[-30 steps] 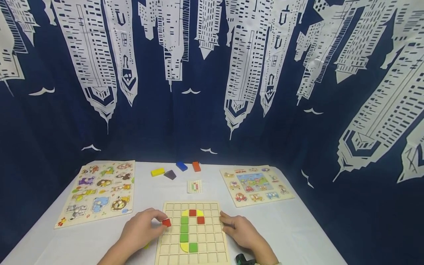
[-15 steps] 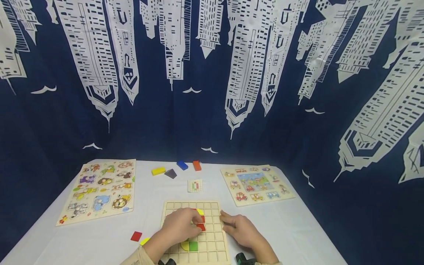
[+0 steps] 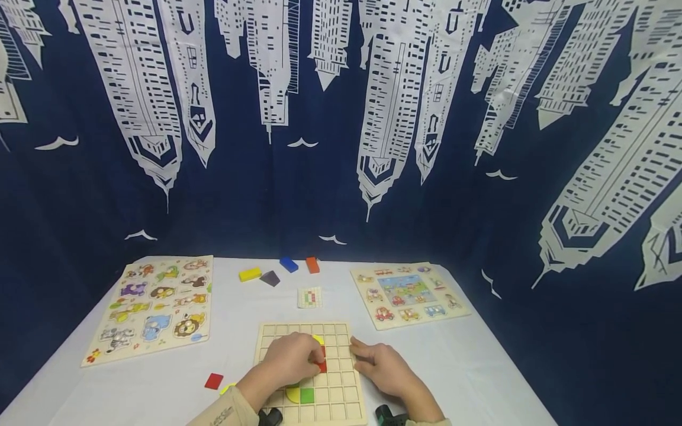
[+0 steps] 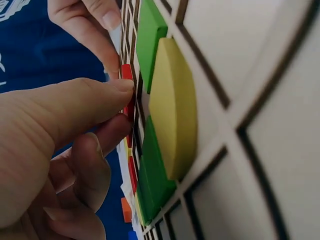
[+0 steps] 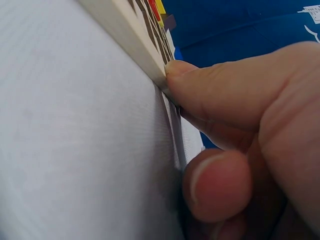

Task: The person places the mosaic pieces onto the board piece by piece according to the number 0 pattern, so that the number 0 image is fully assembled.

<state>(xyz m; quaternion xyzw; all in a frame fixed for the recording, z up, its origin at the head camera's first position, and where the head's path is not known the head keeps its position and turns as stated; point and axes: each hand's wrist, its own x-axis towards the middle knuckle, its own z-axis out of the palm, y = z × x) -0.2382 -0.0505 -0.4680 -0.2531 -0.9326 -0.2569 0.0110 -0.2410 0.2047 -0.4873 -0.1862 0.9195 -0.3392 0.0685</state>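
Note:
My left hand (image 3: 292, 359) is over the wooden grid board (image 3: 341, 408), thumb and index finger pinching a red square tile (image 4: 127, 72) low on the grid. Another red tile (image 3: 322, 351) lies just beyond it. A yellow rounded tile (image 3: 293, 395) and a green square tile (image 3: 307, 395) sit in cells nearer me; in the left wrist view another green tile (image 4: 154, 180) shows. Other tiles on the board are covered by the left hand. At the board's right edge, my right hand (image 3: 385, 368) grips the rim (image 5: 145, 55) between thumb and fingers.
Left of the board lie a loose red tile (image 3: 214, 381) and a partly hidden yellow piece (image 3: 227, 388). Behind it is a small pattern card (image 3: 310, 297). An animal puzzle (image 3: 151, 307) and a vehicle puzzle (image 3: 410, 296) flank it; yellow (image 3: 250, 274) and blue blocks (image 3: 289, 264) lie farther back.
My left hand has carried the red tile from the board's left edge rightward to a cell below the other red tile. A loose red tile at left came into view. The right hand stays put.

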